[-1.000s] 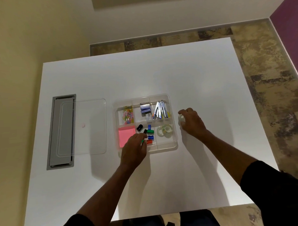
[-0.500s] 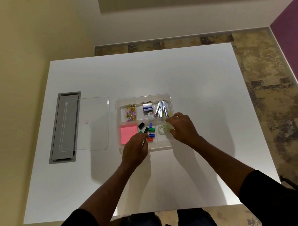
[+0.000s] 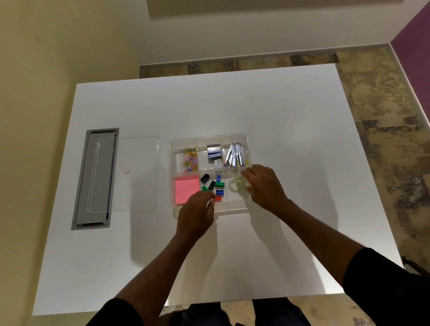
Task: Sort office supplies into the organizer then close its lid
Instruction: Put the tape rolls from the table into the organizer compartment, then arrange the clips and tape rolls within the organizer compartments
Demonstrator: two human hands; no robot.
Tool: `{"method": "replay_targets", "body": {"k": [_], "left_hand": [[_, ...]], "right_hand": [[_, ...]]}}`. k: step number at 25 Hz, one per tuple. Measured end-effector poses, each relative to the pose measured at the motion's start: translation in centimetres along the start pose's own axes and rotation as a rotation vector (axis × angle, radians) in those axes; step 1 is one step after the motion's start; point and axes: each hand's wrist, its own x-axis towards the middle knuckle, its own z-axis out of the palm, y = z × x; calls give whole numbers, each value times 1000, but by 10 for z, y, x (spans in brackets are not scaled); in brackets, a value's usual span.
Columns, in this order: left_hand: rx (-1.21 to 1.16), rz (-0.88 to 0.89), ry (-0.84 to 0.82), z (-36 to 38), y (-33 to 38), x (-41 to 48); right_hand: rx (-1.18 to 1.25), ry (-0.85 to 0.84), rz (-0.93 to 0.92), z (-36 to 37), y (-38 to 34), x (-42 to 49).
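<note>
The clear compartment organizer [image 3: 208,138] lies open mid-table. It holds coloured paper clips [image 3: 190,158], staple boxes [image 3: 214,152], metal staple removers [image 3: 235,154], pink sticky notes [image 3: 185,189], small coloured pieces [image 3: 218,184] and tape rolls [image 3: 234,185]. My right hand [image 3: 264,186] is over the front right compartment, fingers closed on a clear tape roll there. My left hand [image 3: 196,212] rests at the front of the middle compartment, its curled fingertips touching the green and red pieces; a grip is not visible. The clear lid [image 3: 126,175] lies flat to the left.
A grey cable hatch [image 3: 92,179] is set into the white table [image 3: 255,100], partly under the lid. Patterned floor lies beyond the far and right table edges. A yellow wall runs along the left side.
My right hand took a tape roll from the table right of the organizer and carried it left into the front right compartment. My left hand stayed at the middle compartment.
</note>
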Motion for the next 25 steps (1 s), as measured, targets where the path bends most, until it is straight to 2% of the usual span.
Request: {"method": "replay_targets", "body": {"k": [4, 9, 13, 17, 21, 25], "left_hand": [[14, 2, 14, 2, 0, -1], [57, -3, -26, 13, -7, 0], [80, 19, -62, 17, -7, -1], [77, 33, -77, 20, -5, -6], [77, 42, -80, 24, -6, -9], [75, 46, -71, 24, -10, -10]], "right_hand": [[110, 62, 119, 2, -7, -24], [12, 11, 13, 15, -28, -36], [-27, 10, 35, 15, -27, -12], [-85, -146, -8, 11, -33, 8], [160, -304, 96, 13, -57, 3], [132, -504, 128, 20, -61, -4]]}}
